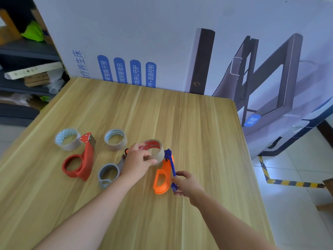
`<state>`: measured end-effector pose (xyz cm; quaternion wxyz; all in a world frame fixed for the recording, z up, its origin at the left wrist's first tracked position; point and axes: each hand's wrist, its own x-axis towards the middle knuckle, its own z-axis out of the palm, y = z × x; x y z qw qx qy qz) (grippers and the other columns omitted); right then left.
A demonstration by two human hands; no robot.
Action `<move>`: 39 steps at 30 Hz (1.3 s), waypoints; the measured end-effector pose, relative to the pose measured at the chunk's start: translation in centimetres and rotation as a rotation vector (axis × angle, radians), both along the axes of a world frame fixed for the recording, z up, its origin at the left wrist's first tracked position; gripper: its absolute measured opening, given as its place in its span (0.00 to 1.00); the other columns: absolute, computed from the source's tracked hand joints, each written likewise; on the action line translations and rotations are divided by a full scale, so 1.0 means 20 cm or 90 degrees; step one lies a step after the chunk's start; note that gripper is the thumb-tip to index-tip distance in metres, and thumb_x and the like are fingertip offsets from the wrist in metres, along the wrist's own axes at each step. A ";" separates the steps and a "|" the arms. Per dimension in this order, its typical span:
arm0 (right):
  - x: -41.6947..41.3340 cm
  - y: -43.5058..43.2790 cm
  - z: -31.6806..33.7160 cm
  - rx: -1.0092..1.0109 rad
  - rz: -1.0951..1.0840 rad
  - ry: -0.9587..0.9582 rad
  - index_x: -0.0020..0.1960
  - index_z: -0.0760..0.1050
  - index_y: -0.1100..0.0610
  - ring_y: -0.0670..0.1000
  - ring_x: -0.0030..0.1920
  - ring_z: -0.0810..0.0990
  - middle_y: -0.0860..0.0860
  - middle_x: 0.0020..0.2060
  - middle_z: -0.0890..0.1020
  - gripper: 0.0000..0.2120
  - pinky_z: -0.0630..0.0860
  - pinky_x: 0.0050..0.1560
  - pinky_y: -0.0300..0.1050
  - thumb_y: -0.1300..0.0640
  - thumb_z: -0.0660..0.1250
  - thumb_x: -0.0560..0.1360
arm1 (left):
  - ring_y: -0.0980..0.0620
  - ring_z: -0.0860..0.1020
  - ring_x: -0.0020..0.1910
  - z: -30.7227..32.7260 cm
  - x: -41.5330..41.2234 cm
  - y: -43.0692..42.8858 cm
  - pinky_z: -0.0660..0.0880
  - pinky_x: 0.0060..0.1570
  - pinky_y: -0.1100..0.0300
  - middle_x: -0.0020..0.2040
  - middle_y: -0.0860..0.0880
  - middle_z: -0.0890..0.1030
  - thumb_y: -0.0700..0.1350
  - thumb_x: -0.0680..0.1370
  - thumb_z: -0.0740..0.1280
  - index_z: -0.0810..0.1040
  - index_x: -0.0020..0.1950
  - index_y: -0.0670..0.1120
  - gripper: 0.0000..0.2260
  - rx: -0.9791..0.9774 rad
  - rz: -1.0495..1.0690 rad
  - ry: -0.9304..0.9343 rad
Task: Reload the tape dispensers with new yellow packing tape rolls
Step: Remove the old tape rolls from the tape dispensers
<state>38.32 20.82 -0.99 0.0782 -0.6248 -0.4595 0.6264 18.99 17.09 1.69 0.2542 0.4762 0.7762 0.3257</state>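
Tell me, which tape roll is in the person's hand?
The red-lined roll, gripped by the left hand; the two blue-lined rolls lie untouched on the table.

Colour rundown: the table is light wood grain, pale yellow with darker streaks. The left roll has a pale blue honeycomb pattern on its edge and greyish sides. The middle roll is beige with a light blue rim, and the tan roll has a red printed core. The red dispenser sits left, the grey dispenser is nearer, and the orange dispenser with its blue arm is on the right. The floor is white tile with yellow-and-black striped tape.
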 end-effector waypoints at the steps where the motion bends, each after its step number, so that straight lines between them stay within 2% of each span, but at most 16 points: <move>1: 0.00 0.00 -0.01 0.000 0.000 -0.016 0.58 0.73 0.52 0.52 0.33 0.80 0.54 0.36 0.82 0.14 0.84 0.47 0.52 0.58 0.68 0.73 | 0.50 0.68 0.61 0.00 -0.01 0.03 0.64 0.62 0.60 0.58 0.50 0.70 0.46 0.70 0.75 0.84 0.46 0.42 0.09 0.005 0.007 0.050; 4: 0.00 0.00 -0.04 0.041 0.033 -0.103 0.59 0.74 0.53 0.50 0.35 0.80 0.51 0.36 0.82 0.15 0.83 0.48 0.51 0.57 0.66 0.72 | 0.50 0.64 0.54 -0.03 -0.05 0.11 0.58 0.56 0.65 0.49 0.50 0.68 0.47 0.73 0.72 0.84 0.45 0.41 0.09 0.015 -0.018 0.167; 7: -0.01 0.00 -0.05 0.112 0.112 -0.199 0.58 0.76 0.52 0.49 0.37 0.79 0.47 0.39 0.81 0.15 0.80 0.44 0.47 0.54 0.66 0.71 | 0.51 0.62 0.51 -0.06 -0.09 0.20 0.61 0.56 0.63 0.48 0.50 0.68 0.46 0.76 0.68 0.85 0.45 0.42 0.09 0.003 -0.062 0.196; 10: -0.02 0.01 -0.05 0.161 0.164 -0.251 0.58 0.77 0.52 0.45 0.38 0.78 0.44 0.42 0.80 0.16 0.74 0.34 0.40 0.50 0.66 0.71 | 0.49 0.64 0.54 -0.09 -0.13 0.28 0.58 0.53 0.65 0.50 0.48 0.70 0.45 0.77 0.67 0.84 0.44 0.42 0.09 -0.018 -0.098 0.224; 12: -0.03 0.01 -0.05 0.196 0.172 -0.276 0.58 0.77 0.51 0.45 0.38 0.77 0.43 0.41 0.79 0.16 0.70 0.32 0.37 0.47 0.66 0.72 | 0.47 0.66 0.56 -0.12 -0.15 0.33 0.60 0.54 0.64 0.50 0.47 0.70 0.45 0.78 0.66 0.84 0.43 0.42 0.10 -0.037 -0.122 0.226; 15: -0.04 0.02 -0.06 0.218 0.173 -0.284 0.59 0.76 0.51 0.46 0.41 0.77 0.42 0.38 0.78 0.16 0.71 0.35 0.38 0.46 0.66 0.74 | 0.46 0.66 0.58 -0.15 -0.17 0.39 0.65 0.58 0.59 0.53 0.46 0.73 0.46 0.79 0.64 0.84 0.48 0.42 0.11 -0.074 -0.167 0.239; 18: -0.05 0.02 -0.06 0.221 0.174 -0.284 0.61 0.76 0.50 0.47 0.43 0.78 0.42 0.38 0.78 0.17 0.73 0.39 0.41 0.46 0.66 0.74 | 0.45 0.66 0.61 -0.18 -0.17 0.44 0.66 0.61 0.56 0.57 0.44 0.74 0.46 0.79 0.63 0.84 0.50 0.42 0.11 -0.116 -0.202 0.248; 24: -0.06 0.02 -0.06 0.218 0.198 -0.313 0.63 0.75 0.48 0.47 0.43 0.78 0.44 0.43 0.79 0.19 0.73 0.38 0.41 0.43 0.65 0.75 | 0.44 0.64 0.67 -0.22 -0.17 0.44 0.67 0.65 0.53 0.62 0.42 0.71 0.46 0.80 0.62 0.80 0.57 0.39 0.14 -0.204 -0.280 0.290; 29: -0.09 0.02 0.02 0.224 0.286 -0.375 0.65 0.71 0.51 0.51 0.48 0.80 0.48 0.49 0.81 0.19 0.76 0.41 0.45 0.45 0.63 0.77 | 0.47 0.68 0.64 -0.12 -0.20 0.34 0.70 0.61 0.53 0.61 0.47 0.74 0.49 0.79 0.63 0.79 0.60 0.44 0.14 -0.158 -0.259 0.372; 31: -0.11 0.03 0.07 0.251 0.312 -0.416 0.62 0.70 0.54 0.53 0.46 0.79 0.50 0.47 0.80 0.17 0.73 0.37 0.45 0.48 0.62 0.76 | 0.47 0.68 0.64 -0.06 -0.23 0.27 0.71 0.58 0.52 0.60 0.47 0.75 0.49 0.78 0.64 0.78 0.59 0.46 0.13 -0.163 -0.231 0.389; 34: -0.15 0.02 0.16 0.310 0.360 -0.460 0.54 0.66 0.53 0.54 0.43 0.76 0.50 0.46 0.78 0.08 0.65 0.30 0.43 0.53 0.60 0.77 | 0.47 0.69 0.65 0.06 -0.27 0.12 0.71 0.56 0.52 0.58 0.47 0.75 0.48 0.78 0.63 0.77 0.60 0.47 0.12 -0.187 -0.191 0.440; 37: -0.22 0.01 0.26 0.398 0.438 -0.450 0.58 0.70 0.53 0.55 0.53 0.78 0.51 0.53 0.78 0.10 0.68 0.38 0.44 0.55 0.60 0.77 | 0.47 0.71 0.63 0.19 -0.32 -0.07 0.72 0.53 0.53 0.58 0.48 0.76 0.41 0.77 0.62 0.75 0.61 0.48 0.13 -0.194 -0.149 0.488; 39: -0.29 -0.03 0.35 0.470 0.491 -0.428 0.63 0.70 0.53 0.55 0.58 0.77 0.52 0.57 0.77 0.15 0.70 0.41 0.45 0.52 0.62 0.77 | 0.48 0.71 0.63 0.29 -0.36 -0.22 0.72 0.56 0.53 0.59 0.48 0.77 0.41 0.77 0.61 0.74 0.62 0.48 0.14 -0.208 -0.114 0.492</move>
